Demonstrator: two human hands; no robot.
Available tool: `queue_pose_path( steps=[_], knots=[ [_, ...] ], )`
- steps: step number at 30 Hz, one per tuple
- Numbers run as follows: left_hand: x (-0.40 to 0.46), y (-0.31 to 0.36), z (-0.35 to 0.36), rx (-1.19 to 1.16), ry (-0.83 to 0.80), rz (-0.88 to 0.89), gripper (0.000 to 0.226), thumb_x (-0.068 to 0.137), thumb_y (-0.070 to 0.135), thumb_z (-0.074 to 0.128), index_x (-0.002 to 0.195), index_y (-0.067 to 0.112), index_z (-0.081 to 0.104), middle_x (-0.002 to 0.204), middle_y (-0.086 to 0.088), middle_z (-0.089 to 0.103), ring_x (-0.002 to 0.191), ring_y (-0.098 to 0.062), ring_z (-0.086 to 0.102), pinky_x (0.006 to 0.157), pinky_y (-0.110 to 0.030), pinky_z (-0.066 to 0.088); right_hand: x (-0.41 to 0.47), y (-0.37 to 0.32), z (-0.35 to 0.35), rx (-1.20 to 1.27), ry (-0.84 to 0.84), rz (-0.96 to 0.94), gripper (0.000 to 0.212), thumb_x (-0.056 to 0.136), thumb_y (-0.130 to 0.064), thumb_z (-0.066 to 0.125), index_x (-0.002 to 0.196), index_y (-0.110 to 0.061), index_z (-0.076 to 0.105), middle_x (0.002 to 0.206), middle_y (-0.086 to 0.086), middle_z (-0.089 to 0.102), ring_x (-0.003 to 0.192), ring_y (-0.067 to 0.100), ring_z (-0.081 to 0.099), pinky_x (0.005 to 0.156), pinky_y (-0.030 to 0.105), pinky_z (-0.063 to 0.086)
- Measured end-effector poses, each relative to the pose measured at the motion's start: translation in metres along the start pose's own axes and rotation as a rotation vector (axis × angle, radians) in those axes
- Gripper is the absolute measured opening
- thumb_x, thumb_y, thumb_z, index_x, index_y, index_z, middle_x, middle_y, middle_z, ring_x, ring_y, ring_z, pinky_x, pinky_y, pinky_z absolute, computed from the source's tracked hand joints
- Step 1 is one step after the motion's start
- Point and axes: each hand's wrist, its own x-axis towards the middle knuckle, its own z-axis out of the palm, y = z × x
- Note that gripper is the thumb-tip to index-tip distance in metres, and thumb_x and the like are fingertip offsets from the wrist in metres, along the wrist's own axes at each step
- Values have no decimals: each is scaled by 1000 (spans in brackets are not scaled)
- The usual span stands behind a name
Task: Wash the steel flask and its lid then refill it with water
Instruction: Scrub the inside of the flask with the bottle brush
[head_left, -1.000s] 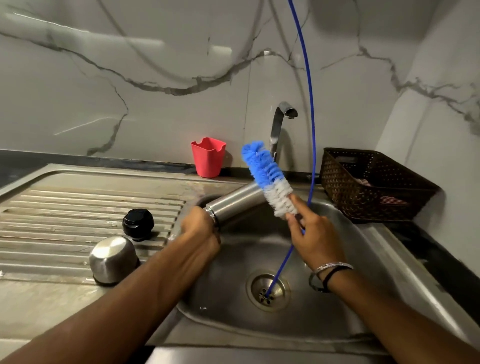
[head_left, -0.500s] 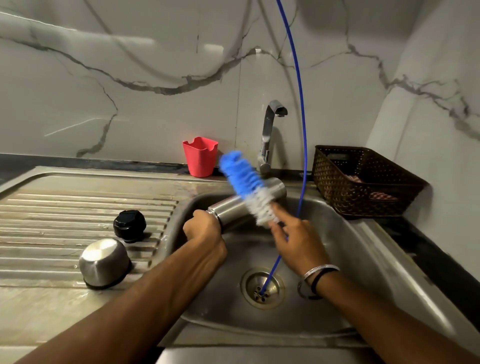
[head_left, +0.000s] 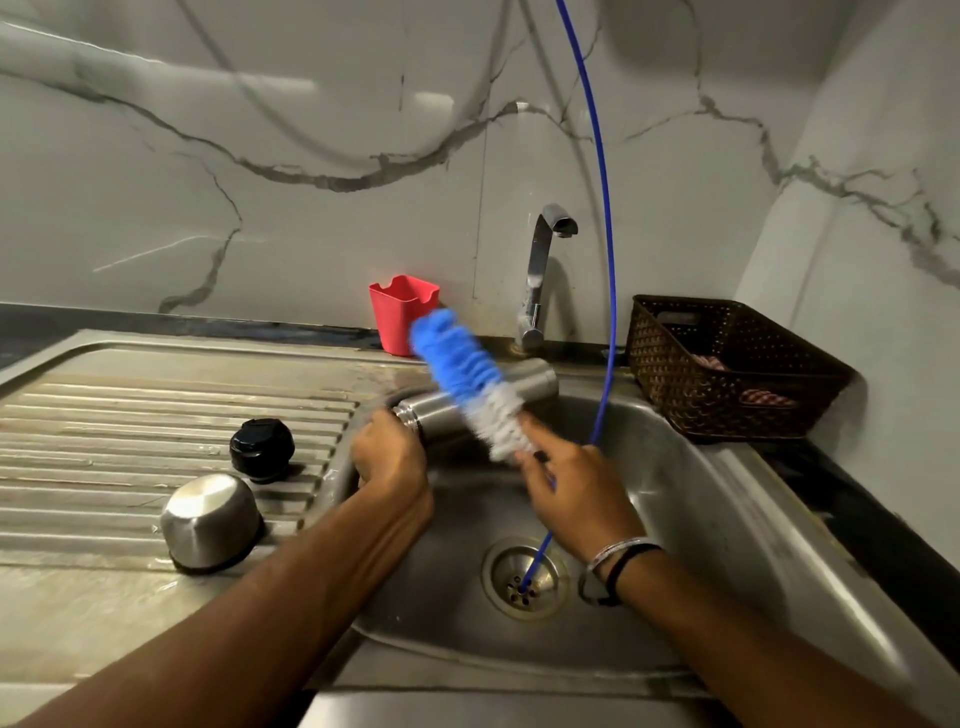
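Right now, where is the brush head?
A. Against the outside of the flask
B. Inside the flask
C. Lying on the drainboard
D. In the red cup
A: the right hand holds the brush across the outside of the flask, which the left hand grips at its neck.

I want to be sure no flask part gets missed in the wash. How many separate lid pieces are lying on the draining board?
2: a black stopper on the ridges, and a steel cap upside down just nearer the camera. None other shows.
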Motion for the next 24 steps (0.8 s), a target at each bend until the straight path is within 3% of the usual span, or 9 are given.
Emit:
queue_pose_path(
  steps=[5,8,10,12,16,17,19,21,24],
  knots=[
    [-26,17,-16,165,-30,80,60,69,66,45,79,12,68,94,-17,73,96,-39,68,93,-56,55,-3,-13,1,-25,-40,-10,54,97,-50,47,149,-44,34,92,6,76,85,22,72,73,39,58],
    [-42,29,-21,356,-40,285,55,93,56,45,65,10,60,78,-14,64,87,-37,60,88,-48,51,6,13,-12,2,0,186,52,97,-45,50,148,-39,40,88,8,74,81,26,70,68,35,55],
    [-45,30,-22,440,-50,415,56,100,46,44,59,9,54,67,-9,55,83,-36,57,85,-46,47,6,20,-16,33,-17,247,50,98,-38,55,147,-34,46,87,6,73,74,17,66,66,27,48],
    [-43,28,-22,529,-57,542,56,103,42,44,60,7,52,66,-10,53,79,-34,54,79,-43,42,1,10,-16,132,-70,211,50,98,-34,58,147,-31,48,73,-6,69,57,-2,57,60,16,42],
    [-29,26,-26,691,-55,638,57,103,48,41,65,8,56,70,-12,56,75,-32,53,71,-38,34,-5,-13,-7,305,-177,110,52,99,-28,60,148,-28,44,43,-20,51,42,-1,50,49,10,38],
    [-26,26,-26,739,-57,634,58,103,50,40,66,9,56,70,-11,56,75,-32,53,71,-38,34,-4,-12,-5,306,-187,107,52,98,-30,61,148,-28,45,49,-21,57,46,-2,52,54,10,42],
    [-22,24,-26,829,-63,653,58,103,52,39,69,11,60,74,-11,59,76,-32,54,71,-37,35,-4,-3,-3,275,-195,141,53,95,-35,63,145,-30,49,94,-16,76,81,-2,68,82,21,55],
    [-19,23,-26,874,-73,684,54,104,52,39,73,15,64,75,-8,58,76,-29,54,72,-36,35,-3,13,-5,148,-243,225,52,92,-36,65,143,-30,53,129,-5,68,116,14,65,101,33,51],
    [-9,24,-27,953,-76,704,54,105,51,39,85,13,72,84,-15,65,84,-36,60,74,-38,39,-5,31,-13,-16,-367,381,47,91,-33,66,137,-30,60,128,0,69,111,21,66,96,30,51]
  ],
)
